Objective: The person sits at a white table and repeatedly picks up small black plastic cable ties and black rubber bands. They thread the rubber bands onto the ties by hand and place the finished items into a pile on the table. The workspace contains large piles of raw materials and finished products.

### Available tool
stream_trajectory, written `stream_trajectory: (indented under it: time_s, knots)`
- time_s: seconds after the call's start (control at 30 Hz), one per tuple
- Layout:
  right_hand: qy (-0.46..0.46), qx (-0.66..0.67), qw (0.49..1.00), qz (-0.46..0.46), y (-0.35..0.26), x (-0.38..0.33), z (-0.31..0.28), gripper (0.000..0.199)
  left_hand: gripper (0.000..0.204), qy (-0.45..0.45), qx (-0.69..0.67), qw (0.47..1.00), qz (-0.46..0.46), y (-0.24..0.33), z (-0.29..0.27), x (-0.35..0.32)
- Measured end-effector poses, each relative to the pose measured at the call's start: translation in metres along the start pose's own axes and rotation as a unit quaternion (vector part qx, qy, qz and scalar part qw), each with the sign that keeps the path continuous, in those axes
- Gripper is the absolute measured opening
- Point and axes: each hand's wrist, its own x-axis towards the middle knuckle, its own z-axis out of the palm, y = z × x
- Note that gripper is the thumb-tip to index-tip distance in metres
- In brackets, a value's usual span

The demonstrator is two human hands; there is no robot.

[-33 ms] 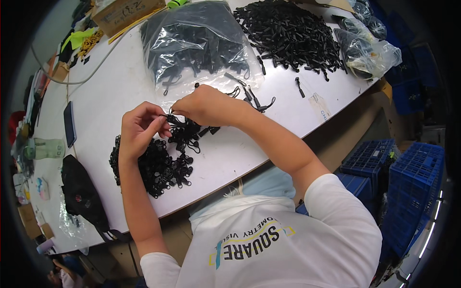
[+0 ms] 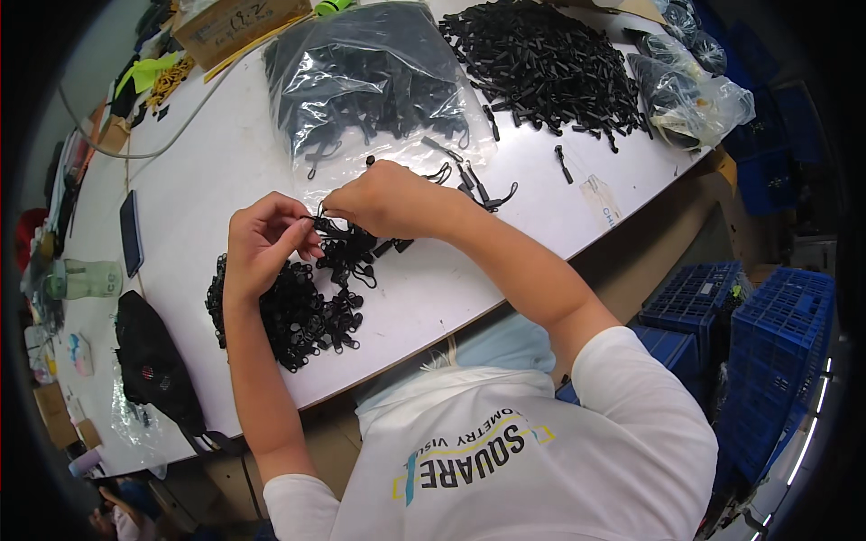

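Observation:
My left hand [image 2: 262,243] is closed in a pinch, thumb against forefinger, on a small black piece [image 2: 314,219] too small to make out fully. Close beside it, the fingertips of my right hand [image 2: 386,200] pinch a thin black cord loop that meets this piece. Under the hands lies a bunch of black corded pieces [image 2: 356,257]. A heap of small black zipper sliders [image 2: 293,316] spreads beside my left wrist, partly hidden by it. Several black zipper pulls with cord loops [image 2: 481,187] lie past my right hand.
A large clear bag of black pulls [image 2: 370,72] lies beyond my hands on the white table [image 2: 433,284]. A big heap of black pulls [image 2: 550,68] is at the far right. Leftward are a phone [image 2: 132,233], a black pouch [image 2: 153,361] and a bottle [image 2: 93,279]. Blue crates [image 2: 780,334] stand right.

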Motion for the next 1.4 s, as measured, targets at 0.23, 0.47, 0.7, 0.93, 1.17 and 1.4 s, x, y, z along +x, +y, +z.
stream_trajectory:
  time_s: [0.23, 0.47, 0.7, 0.93, 1.17, 1.4]
  knots:
    - [0.035, -0.055, 0.997, -0.05, -0.001, -0.001, 0.013, 0.007, 0.005, 0.057, 0.019, 0.998, -0.009, 0.001, 0.008, 0.002]
    - [-0.023, -0.052, 0.998, -0.01, -0.009, -0.001, 0.011, 0.01, 0.007, 0.1, 0.045, 0.993, -0.033, 0.003, 0.017, 0.003]
    - [0.027, -0.015, 0.999, 0.009, -0.007, 0.001, 0.017, 0.021, 0.007, 0.146, 0.04, 0.988, -0.012, 0.003, 0.024, 0.004]
    - [0.107, -0.001, 0.994, 0.0, -0.007, 0.0, 0.03, 0.023, 0.008, 0.18, 0.097, 0.978, 0.03, -0.003, 0.025, 0.005]
    - [0.17, -0.04, 0.984, -0.027, -0.006, -0.001, 0.034, 0.016, 0.008, 0.195, 0.097, 0.974, 0.063, -0.008, 0.025, 0.005]
    - [0.173, -0.036, 0.984, -0.029, -0.005, -0.001, 0.036, 0.013, 0.008, 0.197, 0.091, 0.974, 0.065, -0.007, 0.031, 0.004]
